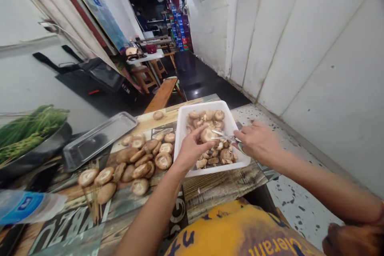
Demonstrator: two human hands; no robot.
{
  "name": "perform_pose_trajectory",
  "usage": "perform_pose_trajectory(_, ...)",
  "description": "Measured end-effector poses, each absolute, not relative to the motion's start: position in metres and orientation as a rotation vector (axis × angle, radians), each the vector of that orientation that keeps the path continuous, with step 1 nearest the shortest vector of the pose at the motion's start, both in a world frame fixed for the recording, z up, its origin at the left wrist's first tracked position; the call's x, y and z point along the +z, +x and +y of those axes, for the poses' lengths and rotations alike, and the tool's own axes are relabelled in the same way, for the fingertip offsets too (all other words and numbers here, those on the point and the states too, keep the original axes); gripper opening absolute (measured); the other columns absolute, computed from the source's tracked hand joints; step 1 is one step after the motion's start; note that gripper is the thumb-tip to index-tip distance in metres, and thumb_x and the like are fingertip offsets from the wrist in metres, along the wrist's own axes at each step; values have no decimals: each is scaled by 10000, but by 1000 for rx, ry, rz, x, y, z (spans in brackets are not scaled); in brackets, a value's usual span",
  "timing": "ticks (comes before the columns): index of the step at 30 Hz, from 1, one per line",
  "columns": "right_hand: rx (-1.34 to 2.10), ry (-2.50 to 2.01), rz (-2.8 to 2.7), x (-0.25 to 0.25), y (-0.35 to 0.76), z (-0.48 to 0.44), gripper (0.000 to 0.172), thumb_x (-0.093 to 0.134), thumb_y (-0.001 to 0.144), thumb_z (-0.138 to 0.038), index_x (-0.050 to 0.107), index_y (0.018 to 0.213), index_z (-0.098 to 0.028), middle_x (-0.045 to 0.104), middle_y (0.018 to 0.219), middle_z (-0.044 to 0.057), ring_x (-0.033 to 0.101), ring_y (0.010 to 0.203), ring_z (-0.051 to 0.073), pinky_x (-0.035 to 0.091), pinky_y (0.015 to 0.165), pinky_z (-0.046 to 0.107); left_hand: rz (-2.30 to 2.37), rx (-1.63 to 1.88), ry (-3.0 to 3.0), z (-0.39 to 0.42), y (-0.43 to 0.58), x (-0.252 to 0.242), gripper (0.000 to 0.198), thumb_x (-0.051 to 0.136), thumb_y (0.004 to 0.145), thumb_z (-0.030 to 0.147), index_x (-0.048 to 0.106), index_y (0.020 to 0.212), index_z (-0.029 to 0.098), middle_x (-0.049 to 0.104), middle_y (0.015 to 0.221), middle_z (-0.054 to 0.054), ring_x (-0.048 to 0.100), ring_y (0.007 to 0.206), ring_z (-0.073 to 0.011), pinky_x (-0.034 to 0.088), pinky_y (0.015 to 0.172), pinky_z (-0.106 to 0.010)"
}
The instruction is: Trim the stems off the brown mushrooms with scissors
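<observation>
My left hand (194, 147) pinches a mushroom (207, 135) above a white plastic tray (180, 128), thumb and fingers around its cap. From the right, my right hand (255, 140) grips a pair of scissors (228, 137) by the handles. Their parted blades reach to the mushroom's edge. Inside the tray, whole mushrooms (219, 115) lie at the far side, and cut stems (213, 161) are heaped at the near side. A pile of loose mushrooms (143, 158) rests on the table left of the tray, several with the pale underside up.
Further left are a clear plastic tray (99, 138), a metal bowl (60, 138) of green vegetables, a plastic bottle (27, 207) and thin wooden skewers (93, 200). A wooden bench (162, 95) stands beyond the table. A white wall (300, 36) runs along the right.
</observation>
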State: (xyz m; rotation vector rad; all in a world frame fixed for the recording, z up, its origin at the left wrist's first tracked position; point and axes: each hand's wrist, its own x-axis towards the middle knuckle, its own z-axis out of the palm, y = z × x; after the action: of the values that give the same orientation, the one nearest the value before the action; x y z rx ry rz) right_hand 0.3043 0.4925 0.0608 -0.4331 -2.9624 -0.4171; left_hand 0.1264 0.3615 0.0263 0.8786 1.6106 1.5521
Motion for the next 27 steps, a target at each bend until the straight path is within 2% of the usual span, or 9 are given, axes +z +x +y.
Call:
perform_pose_trajectory(5, -490, -306, -2989, 63, 297, 499, 269, 503, 893, -342, 659, 831, -132, 652, 679, 105, 529, 587, 186, 213, 652, 333, 1594, 1561, 834, 363, 132, 32, 865, 819, 577, 198, 466, 1364, 142, 696, 1092, -85, 648, 962, -196, 504, 895, -329)
perform_pose_trajectory(10, -520, -151, -3049, 57, 292, 509, 343, 491, 893, -420, 658, 884, -120, 663, 673, 105, 506, 554, 170, 214, 649, 330, 1552, 1572, 745, 361, 136, 29, 940, 833, 566, 198, 415, 1406, 139, 718, 963, -62, 665, 849, -163, 529, 820, -289)
perform_pose_trajectory(16, -589, 25, -3114, 58, 295, 515, 404, 497, 892, -491, 644, 876, -115, 662, 653, 83, 487, 514, 156, 254, 661, 334, 1604, 1486, 727, 355, 139, 39, 875, 829, 572, 200, 468, 1367, 135, 693, 747, -3, 638, 695, -130, 529, 717, -265)
perform_pose_trajectory(19, -616, 108, -3153, 60, 297, 514, 389, 471, 922, -465, 642, 840, -126, 658, 643, 66, 483, 503, 156, 275, 652, 336, 1627, 1462, 709, 353, 142, 45, 854, 832, 565, 206, 496, 1347, 130, 648, 654, 30, 606, 634, -115, 509, 670, -246)
perform_pose_trajectory(22, -627, 137, -3151, 60, 296, 512, 323, 459, 946, -354, 636, 778, -143, 644, 637, 52, 481, 519, 152, 276, 626, 331, 1672, 1436, 706, 352, 142, 46, 824, 835, 568, 230, 524, 1325, 139, 586, 581, 61, 562, 581, -98, 473, 614, -221)
perform_pose_trajectory(24, -623, 108, -3158, 59, 295, 511, 299, 459, 945, -285, 629, 743, -146, 634, 630, 50, 468, 521, 145, 259, 597, 323, 1703, 1410, 722, 351, 140, 44, 788, 835, 573, 249, 551, 1300, 147, 609, 629, 46, 566, 613, -102, 468, 625, -222)
perform_pose_trajectory(27, -519, 40, -3121, 57, 294, 511, 268, 469, 933, -250, 618, 735, -147, 611, 593, 32, 413, 487, 132, 238, 576, 312, 1652, 1402, 757, 349, 133, 39, 729, 846, 555, 240, 603, 1238, 166, 687, 952, -34, 619, 832, -147, 487, 771, -258)
